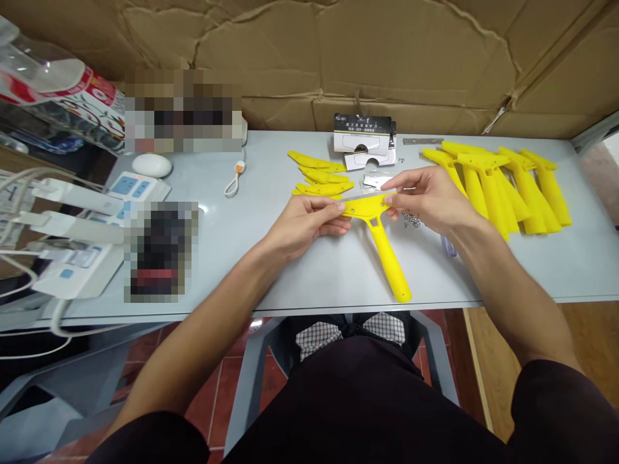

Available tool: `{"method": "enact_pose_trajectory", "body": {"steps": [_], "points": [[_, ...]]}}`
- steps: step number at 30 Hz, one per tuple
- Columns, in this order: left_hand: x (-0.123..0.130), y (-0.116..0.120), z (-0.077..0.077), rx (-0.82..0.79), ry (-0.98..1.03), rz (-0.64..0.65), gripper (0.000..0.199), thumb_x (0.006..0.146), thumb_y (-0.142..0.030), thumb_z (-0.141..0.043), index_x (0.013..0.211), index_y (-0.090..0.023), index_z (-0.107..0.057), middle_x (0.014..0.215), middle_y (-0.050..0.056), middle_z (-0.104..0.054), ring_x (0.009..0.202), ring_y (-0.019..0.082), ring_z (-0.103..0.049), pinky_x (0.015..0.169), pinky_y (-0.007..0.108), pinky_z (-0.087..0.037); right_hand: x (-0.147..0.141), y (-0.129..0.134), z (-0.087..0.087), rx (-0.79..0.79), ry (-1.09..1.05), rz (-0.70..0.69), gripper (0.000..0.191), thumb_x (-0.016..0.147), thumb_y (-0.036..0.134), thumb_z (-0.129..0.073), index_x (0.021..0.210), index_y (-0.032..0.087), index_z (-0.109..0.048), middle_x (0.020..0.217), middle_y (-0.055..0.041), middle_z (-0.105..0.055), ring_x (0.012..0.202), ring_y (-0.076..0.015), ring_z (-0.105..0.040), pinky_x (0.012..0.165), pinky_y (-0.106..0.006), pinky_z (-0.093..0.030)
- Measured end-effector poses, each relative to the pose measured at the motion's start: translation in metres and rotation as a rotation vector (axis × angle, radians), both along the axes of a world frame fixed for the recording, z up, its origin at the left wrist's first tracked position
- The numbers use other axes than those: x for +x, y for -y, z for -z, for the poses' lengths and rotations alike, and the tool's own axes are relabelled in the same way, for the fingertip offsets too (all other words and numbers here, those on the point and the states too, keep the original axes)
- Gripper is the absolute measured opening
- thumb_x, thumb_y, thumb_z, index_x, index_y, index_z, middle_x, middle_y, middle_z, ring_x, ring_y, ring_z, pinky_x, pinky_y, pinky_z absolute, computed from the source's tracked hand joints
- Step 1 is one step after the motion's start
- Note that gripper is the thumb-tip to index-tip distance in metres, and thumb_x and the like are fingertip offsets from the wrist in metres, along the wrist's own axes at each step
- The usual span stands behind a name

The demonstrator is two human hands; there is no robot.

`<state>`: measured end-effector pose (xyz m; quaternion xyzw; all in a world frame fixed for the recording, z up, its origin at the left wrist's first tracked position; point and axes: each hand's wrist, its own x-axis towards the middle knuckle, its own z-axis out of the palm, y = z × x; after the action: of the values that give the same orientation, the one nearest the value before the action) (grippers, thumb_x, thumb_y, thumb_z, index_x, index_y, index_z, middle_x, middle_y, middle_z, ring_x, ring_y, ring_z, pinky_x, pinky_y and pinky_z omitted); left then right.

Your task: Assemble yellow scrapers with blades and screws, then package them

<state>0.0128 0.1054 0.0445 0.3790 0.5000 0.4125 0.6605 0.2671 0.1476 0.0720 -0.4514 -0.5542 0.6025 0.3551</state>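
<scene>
- One long, smooth, pale-grey counter [232, 225] lies beneath the yellow plastic T-shaped handle [389, 258], held near its front edge.
- Several matching yellow plastic handles [488, 187] lie overlapping right of the held handle, probably grouped to stay within reach.
- Far left of it, a clear plastic bottle with a red-and-white label [97, 96] leans; its contents cannot be made out.
- The left hand [307, 225] pinches the handle's head at one end, the right hand [428, 196] at the other, likely to steady the thin grey strip along its upper edge.
- Black-and-white printed cards [362, 135] stand beyond the handle.
- Curved, flat yellow pieces [322, 176] lie beyond its left end.
- Clear, shiny packets [380, 180] just beyond it seem to hold something white, partly hidden.
- Tiny silvery metal parts [414, 220] sit loose, right of its head.
</scene>
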Motion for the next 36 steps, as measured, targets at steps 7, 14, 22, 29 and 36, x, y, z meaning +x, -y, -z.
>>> {"method": "enact_pose_trajectory", "body": {"steps": [7,14,22,29,36], "points": [[0.001,0.003,-0.002,0.050,-0.033,-0.023,0.015,0.084,-0.027,-0.091,0.081,-0.014,-0.085,0.079,0.011,-0.082,0.070,0.019,-0.079,0.079,0.033,-0.069,0.003,-0.001,-0.001,-0.020,-0.005,-0.037,0.031,0.070,0.029,-0.102,0.092,0.019,-0.084,0.071,-0.0033,-0.076,0.058,-0.0182,-0.071,0.059,-0.036,-0.064],[0.004,0.005,-0.005,0.067,-0.102,-0.029,0.018,0.082,-0.029,-0.091,0.076,-0.014,-0.082,0.074,0.010,-0.080,0.066,0.017,-0.076,0.072,0.031,-0.067,0.005,-0.005,-0.002,-0.056,0.033,-0.112,0.032,0.068,0.027,-0.104,0.089,0.018,-0.081,0.075,-0.0061,-0.076,0.058,-0.0190,-0.073,0.059,-0.036,-0.065],[0.004,0.011,-0.018,0.090,-0.256,-0.013,0.016,0.085,-0.027,-0.085,0.078,-0.013,-0.082,0.073,0.009,-0.080,0.068,0.018,-0.077,0.078,0.032,-0.068,0.004,0.001,-0.015,0.031,0.231,-0.155,0.020,0.077,0.018,-0.094,0.090,0.021,-0.079,0.076,-0.0053,-0.078,0.056,-0.0191,-0.069,0.056,-0.037,-0.061],[0.000,0.007,-0.010,0.150,-0.288,-0.007,0.014,0.081,-0.027,-0.086,0.078,-0.013,-0.083,0.073,0.009,-0.080,0.065,0.019,-0.077,0.073,0.033,-0.068,0.003,0.005,-0.014,0.122,0.318,-0.199,0.028,0.078,0.020,-0.094,0.103,0.023,-0.080,0.074,-0.0025,-0.074,0.056,-0.0191,-0.066,0.054,-0.037,-0.054],[-0.006,0.004,-0.010,0.194,-0.275,-0.048,0.014,0.079,-0.026,-0.087,0.073,-0.014,-0.082,0.072,0.008,-0.079,0.065,0.017,-0.075,0.071,0.031,-0.067,0.015,0.005,-0.029,0.240,0.469,-0.122,0.024,0.094,0.043,-0.086,0.102,0.021,-0.080,0.089,-0.0080,-0.079,0.053,-0.0150,-0.061,0.046,-0.033,-0.045]]}}
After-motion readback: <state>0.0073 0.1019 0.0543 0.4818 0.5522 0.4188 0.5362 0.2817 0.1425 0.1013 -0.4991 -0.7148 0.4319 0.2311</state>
